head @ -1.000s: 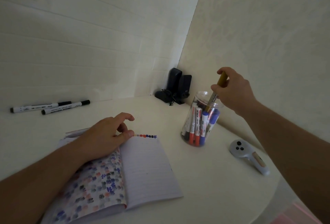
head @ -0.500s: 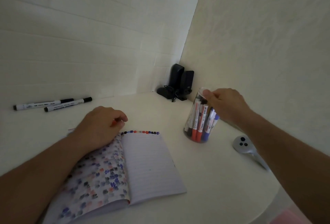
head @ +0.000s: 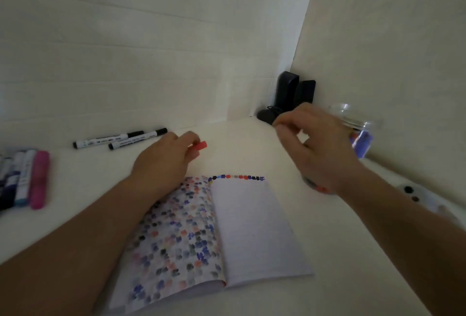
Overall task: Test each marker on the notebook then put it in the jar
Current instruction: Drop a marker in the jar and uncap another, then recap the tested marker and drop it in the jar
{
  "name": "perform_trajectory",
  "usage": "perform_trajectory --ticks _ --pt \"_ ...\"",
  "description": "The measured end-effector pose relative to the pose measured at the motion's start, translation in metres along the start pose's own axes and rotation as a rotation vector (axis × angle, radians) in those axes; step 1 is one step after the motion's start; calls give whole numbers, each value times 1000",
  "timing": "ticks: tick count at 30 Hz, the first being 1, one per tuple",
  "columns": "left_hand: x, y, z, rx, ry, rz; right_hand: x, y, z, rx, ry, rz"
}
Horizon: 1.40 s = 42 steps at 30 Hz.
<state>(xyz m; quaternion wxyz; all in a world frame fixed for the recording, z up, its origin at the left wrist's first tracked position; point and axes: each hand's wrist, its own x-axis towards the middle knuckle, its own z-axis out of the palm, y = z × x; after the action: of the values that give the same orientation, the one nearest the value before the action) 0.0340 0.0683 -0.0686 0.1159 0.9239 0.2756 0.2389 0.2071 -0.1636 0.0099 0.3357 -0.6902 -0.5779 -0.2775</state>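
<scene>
The open notebook (head: 252, 227) lies in front of me, its left page full of coloured dabs and a row of dabs along the top of the right page. My left hand (head: 164, 164) rests at the notebook's top left corner, fingers closed on a small red marker piece (head: 199, 146). My right hand (head: 317, 147) hovers empty above the table, fingers apart, in front of the clear jar (head: 358, 126), which holds several markers and is mostly hidden behind it. Two black-capped white markers (head: 121, 138) lie by the back wall. More markers, one pink (head: 39, 179), lie at the far left.
Two black speakers (head: 295, 94) with a coiled cable stand in the back corner. A white controller (head: 416, 197) with dark buttons lies at the right, partly behind my right forearm. The round white table (head: 327, 290) edge curves away at the lower right.
My right hand has left the jar and moved left and toward me, empty. My view has swung left, bringing the far-left markers into sight. The red piece now shows at my left fingertips.
</scene>
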Motion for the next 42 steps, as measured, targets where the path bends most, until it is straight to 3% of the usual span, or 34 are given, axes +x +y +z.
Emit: perform_trajectory --ticks 3,5,7,11,14,17,21,25,42 --pt "-3 18 -13 -145 176 189 -3 -30 41 233 -368 270" --pt "-9 31 -20 -223 278 287 -7 -38 68 321 -485 314" --pt "-14 42 -25 -349 346 309 -4 -43 83 449 -455 287" --pt "-19 51 -25 -671 287 274 2 -38 94 516 -229 183" --pt "-14 43 -19 -593 247 212 -1 -22 92 296 -279 112" --pt "-8 26 -12 -408 48 181 -6 -11 88 94 -515 140" --pt "-6 17 -3 -293 -158 156 -13 -16 89 -70 -610 101" --pt "-6 13 -2 -298 -128 149 -15 -23 99 -64 -651 100" --pt "-3 9 1 -374 -154 94 -18 -14 102 -136 -551 11"
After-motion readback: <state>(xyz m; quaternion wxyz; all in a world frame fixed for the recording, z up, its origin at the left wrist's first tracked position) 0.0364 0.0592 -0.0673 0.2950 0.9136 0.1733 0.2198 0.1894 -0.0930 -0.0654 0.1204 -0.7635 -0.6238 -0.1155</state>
